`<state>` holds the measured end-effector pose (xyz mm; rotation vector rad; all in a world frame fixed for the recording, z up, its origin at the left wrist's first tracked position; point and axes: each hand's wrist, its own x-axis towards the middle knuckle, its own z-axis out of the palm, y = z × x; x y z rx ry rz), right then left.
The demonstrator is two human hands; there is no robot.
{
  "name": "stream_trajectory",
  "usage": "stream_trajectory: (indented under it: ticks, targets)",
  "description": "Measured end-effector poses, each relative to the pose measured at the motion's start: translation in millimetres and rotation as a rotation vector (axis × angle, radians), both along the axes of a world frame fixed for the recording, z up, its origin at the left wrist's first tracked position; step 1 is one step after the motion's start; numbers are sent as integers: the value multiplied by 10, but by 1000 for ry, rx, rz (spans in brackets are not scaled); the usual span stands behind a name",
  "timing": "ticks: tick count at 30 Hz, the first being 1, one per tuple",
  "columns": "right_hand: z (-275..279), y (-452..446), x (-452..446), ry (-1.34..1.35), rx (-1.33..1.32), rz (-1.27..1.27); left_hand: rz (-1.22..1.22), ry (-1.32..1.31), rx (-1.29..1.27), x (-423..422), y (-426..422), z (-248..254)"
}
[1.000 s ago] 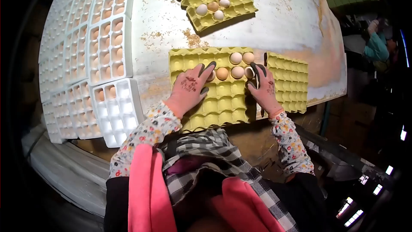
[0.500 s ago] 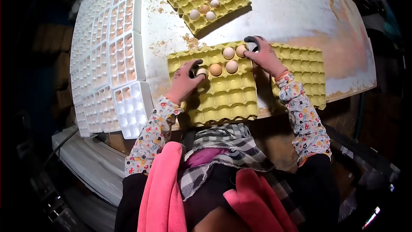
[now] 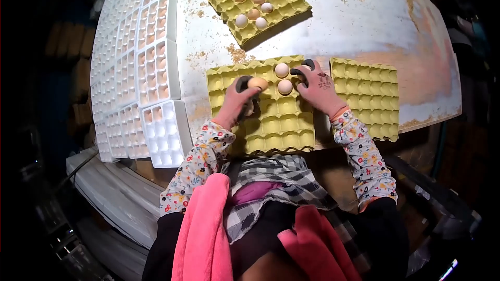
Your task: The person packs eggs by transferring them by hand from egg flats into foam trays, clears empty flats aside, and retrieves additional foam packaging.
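Note:
My gloved left hand (image 3: 238,101) is closed on a brown egg (image 3: 257,84), raised over the yellow egg tray (image 3: 271,138). Something pale shows under its fingers, perhaps a second egg. At the tray's upper right, my gloved right hand (image 3: 316,84) curls its fingers round an egg that is almost wholly hidden. Between my hands, two pale eggs (image 3: 282,69) sit in the tray's cups, one nearer me than the other.
Another yellow tray (image 3: 364,93) lies to the right. Farther back, a third yellow tray (image 3: 224,6) holds several white and brown eggs. White egg boxes (image 3: 169,132) line the table's left side, many with eggs. Bits of litter (image 3: 237,53) are scattered on the tabletop (image 3: 359,31).
My left hand has moved right and lifted the brown egg from its cup. My right hand has turned inward and closed over the egg at the upper right. The view has shifted slightly.

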<state>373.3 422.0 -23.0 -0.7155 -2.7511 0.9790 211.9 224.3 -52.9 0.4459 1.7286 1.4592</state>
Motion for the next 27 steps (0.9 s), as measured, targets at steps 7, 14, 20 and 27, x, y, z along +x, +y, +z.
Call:
stream_trajectory:
  ticks: [7,14,20,27]
  targets:
    - [88,-303,-190,-253,280,87,-334,622,-276,-173,743,491]
    - [389,-432,530,251,-722,-512,-714,982,-557,-121,839,535]
    - [374,-1676,-255,107,-955,-253,41,837,-422,-303,-1646,719]
    - [144,-3127,-2071,-27,214,652,-52,760,-939,-1188,-3218,399]
